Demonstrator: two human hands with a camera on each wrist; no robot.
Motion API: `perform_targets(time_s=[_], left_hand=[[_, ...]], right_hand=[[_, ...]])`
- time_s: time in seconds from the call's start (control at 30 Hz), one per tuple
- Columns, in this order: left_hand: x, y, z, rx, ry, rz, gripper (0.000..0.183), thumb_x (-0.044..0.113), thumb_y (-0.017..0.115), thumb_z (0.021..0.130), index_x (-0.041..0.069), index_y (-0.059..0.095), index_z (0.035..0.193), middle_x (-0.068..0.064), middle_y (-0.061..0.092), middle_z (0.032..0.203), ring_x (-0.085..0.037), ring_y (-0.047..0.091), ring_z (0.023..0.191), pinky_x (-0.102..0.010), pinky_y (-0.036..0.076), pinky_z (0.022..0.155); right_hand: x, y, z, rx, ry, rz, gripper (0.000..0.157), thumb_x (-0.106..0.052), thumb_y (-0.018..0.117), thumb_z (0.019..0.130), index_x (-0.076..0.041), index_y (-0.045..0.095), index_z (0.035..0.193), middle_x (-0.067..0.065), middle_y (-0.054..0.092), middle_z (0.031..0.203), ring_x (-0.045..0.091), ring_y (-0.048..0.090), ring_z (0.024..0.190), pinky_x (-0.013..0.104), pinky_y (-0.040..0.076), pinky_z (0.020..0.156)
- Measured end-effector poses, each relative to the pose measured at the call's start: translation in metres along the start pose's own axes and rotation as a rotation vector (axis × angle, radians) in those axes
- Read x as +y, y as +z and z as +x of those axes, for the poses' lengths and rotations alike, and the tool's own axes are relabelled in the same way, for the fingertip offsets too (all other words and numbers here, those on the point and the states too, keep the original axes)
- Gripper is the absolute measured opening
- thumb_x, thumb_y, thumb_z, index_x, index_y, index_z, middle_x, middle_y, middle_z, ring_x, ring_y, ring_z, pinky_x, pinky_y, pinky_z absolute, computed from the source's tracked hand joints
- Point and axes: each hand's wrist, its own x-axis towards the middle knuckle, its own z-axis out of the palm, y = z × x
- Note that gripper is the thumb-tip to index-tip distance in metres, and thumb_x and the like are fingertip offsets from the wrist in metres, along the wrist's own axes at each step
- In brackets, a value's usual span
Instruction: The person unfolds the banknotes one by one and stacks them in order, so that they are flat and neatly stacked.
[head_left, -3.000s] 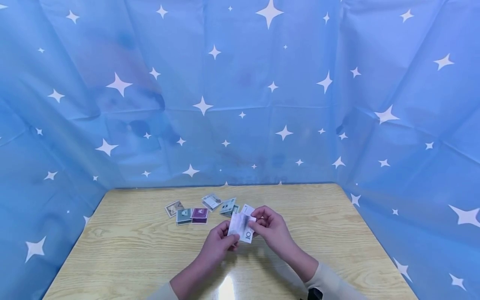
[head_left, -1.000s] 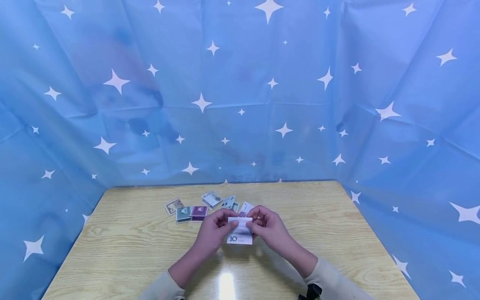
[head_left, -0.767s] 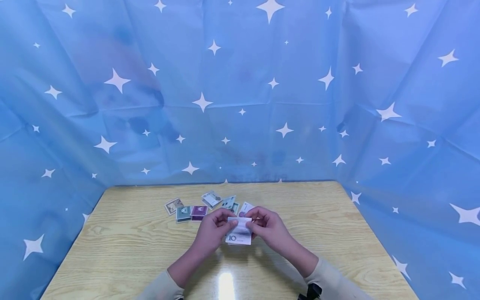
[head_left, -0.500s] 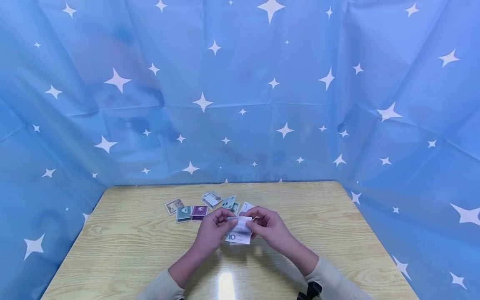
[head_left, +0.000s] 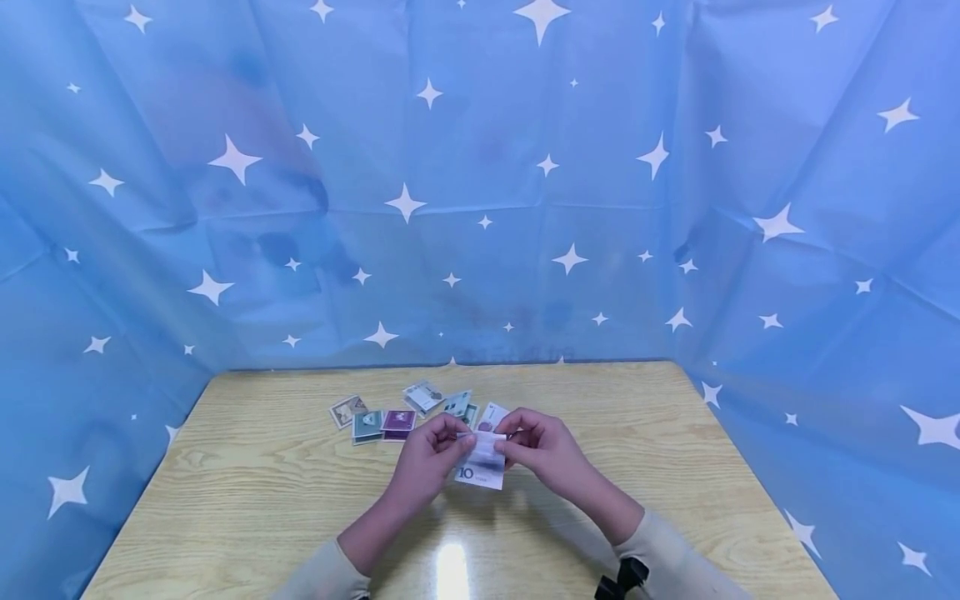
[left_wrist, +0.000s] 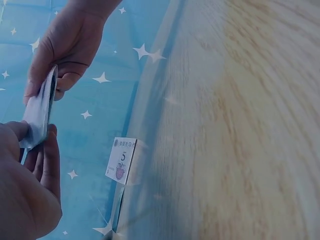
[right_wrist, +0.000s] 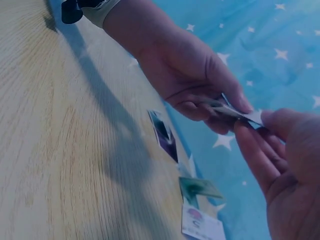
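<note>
A pale banknote marked 10 (head_left: 480,477) is held above the table in both hands, with a crease across it below the thumbs. My left hand (head_left: 427,460) pinches its upper left part, thumb on the near face. At the upper right, my right hand (head_left: 551,454) pinches it the same way. Seen edge-on in the left wrist view, the banknote (left_wrist: 40,112) looks folded into layers. Just behind the hands lies a banknote marked 5 (left_wrist: 120,161), partly covered by the right fingers in the head view.
Several more banknotes lie at the back of the wooden table (head_left: 262,500): a brown one (head_left: 347,411), a teal folded one (head_left: 367,425), a purple folded one (head_left: 399,422), a grey one (head_left: 423,397) and a green folded one (head_left: 457,406). A blue star-print curtain (head_left: 480,167) surrounds the table.
Since three seconds ago the 10 banknote has been turned so its number sits at the lower left, and the left hand has risen to its upper edge. Lately the right hand has shifted slightly right.
</note>
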Motion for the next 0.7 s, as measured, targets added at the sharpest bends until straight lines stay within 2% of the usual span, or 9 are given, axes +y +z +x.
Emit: perform_targets(time_s=[0.13, 0.27, 0.37, 0.53, 0.7], left_hand=[[0.0013, 0.0, -0.0004, 0.024, 0.029, 0.088, 0.007, 0.013, 0.081, 0.103, 0.008, 0.077, 0.106, -0.006, 0.075, 0.106, -0.02, 0.07, 0.097, -0.027, 0.06, 0.079], [0.0041, -0.0001, -0.0011, 0.068, 0.094, 0.252, 0.004, 0.018, 0.084, 0.101, 0.02, 0.081, 0.101, 0.001, 0.068, 0.111, -0.019, 0.064, 0.107, -0.03, 0.058, 0.083], [0.0062, -0.0001, -0.0015, 0.099, 0.144, 0.364, 0.008, 0.02, 0.087, 0.099, 0.026, 0.082, 0.098, -0.002, 0.062, 0.109, -0.02, 0.059, 0.1, -0.029, 0.053, 0.08], [0.006, -0.0009, -0.0019, 0.085, 0.166, 0.367, 0.008, 0.017, 0.087, 0.098, 0.022, 0.082, 0.1, -0.003, 0.062, 0.098, -0.021, 0.057, 0.08, -0.024, 0.049, 0.067], [0.0036, -0.002, -0.0026, 0.058, 0.147, 0.337, 0.012, 0.016, 0.086, 0.099, 0.027, 0.08, 0.101, 0.005, 0.068, 0.095, -0.018, 0.063, 0.079, -0.025, 0.054, 0.067]], right_hand=[[0.0007, -0.0004, -0.0001, 0.01, 0.007, -0.006, 0.013, -0.006, 0.078, 0.104, 0.0, 0.072, 0.113, 0.017, 0.077, 0.102, 0.018, 0.076, 0.079, 0.037, 0.067, 0.074], [0.0004, -0.0008, -0.0004, 0.011, 0.014, -0.005, 0.012, -0.005, 0.078, 0.104, 0.0, 0.073, 0.113, 0.017, 0.076, 0.102, 0.018, 0.075, 0.079, 0.036, 0.067, 0.073], [-0.0005, -0.0008, -0.0007, 0.011, 0.016, -0.004, 0.012, -0.005, 0.078, 0.104, 0.001, 0.072, 0.113, 0.017, 0.076, 0.101, 0.018, 0.075, 0.079, 0.038, 0.067, 0.073], [-0.0012, -0.0007, -0.0014, 0.014, 0.016, -0.004, 0.012, -0.005, 0.077, 0.104, 0.001, 0.072, 0.113, 0.017, 0.075, 0.099, 0.018, 0.074, 0.079, 0.042, 0.068, 0.074], [-0.0015, -0.0006, -0.0019, 0.011, 0.021, -0.001, 0.012, -0.004, 0.077, 0.103, 0.001, 0.072, 0.113, 0.016, 0.075, 0.098, 0.018, 0.074, 0.079, 0.043, 0.068, 0.074]])
